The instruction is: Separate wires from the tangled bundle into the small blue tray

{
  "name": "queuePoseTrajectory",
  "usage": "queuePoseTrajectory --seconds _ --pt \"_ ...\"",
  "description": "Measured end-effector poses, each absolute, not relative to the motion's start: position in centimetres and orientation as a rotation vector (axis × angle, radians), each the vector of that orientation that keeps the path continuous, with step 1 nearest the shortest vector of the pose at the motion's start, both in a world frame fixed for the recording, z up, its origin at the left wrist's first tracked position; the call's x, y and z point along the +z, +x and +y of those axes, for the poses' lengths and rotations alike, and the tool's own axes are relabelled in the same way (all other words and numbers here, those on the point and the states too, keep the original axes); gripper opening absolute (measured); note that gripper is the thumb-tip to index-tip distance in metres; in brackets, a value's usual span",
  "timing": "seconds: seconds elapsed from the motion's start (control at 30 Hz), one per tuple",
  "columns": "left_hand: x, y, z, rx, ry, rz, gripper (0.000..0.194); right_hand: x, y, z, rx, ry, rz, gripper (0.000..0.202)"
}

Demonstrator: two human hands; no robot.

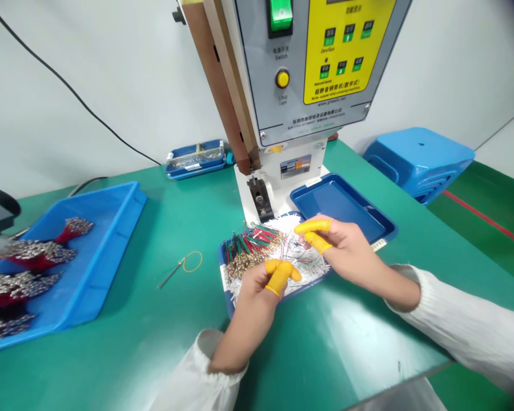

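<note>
My left hand [259, 297] is closed in a pinch over the front edge of a blue tray [223, 274], yellow cots on its thumb and finger. My right hand [346, 245], with matching yellow cots, pinches above the tray's right part. Whatever sits between the fingertips of either hand is too small to make out. In the tray's left part lies a bundle of red, green and black wires [257, 242] with brass-coloured metal ends. Many short white pieces [312, 271] fill the rest, with thin strands among them between my hands.
Behind the tray stands a crimping machine [274, 131] with its black die block [260, 197]. A flat blue tray [338, 205] lies to the right, a blue stool [420, 154] beyond. At left, a large blue bin [107, 257] holds wire bundles. Tweezers [171, 273] and a rubber band [192, 262] lie between.
</note>
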State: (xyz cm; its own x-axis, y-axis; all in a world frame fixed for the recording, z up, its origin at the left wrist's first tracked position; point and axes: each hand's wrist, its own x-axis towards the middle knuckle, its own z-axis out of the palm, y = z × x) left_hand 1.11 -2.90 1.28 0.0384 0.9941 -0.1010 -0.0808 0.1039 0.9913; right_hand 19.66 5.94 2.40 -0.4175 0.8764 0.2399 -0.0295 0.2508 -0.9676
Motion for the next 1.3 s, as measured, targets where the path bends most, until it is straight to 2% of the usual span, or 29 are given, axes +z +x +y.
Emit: queuePoseTrajectory --seconds 0.3,0.5,1.3 --pt "0.93 0.92 -3.05 1.050 1.153 1.113 0.038 3.00 19.45 6.04 1.458 -0.833 -1.227 0.018" --pt "1.37 1.06 -3.10 1.027 1.163 1.097 0.040 3.28 19.29 5.86 1.514 -0.830 -1.161 0.024" --pt "1.74 1.13 -3.04 0.992 1.172 1.102 0.037 2.77 19.44 5.92 1.563 -0.826 -1.114 0.023"
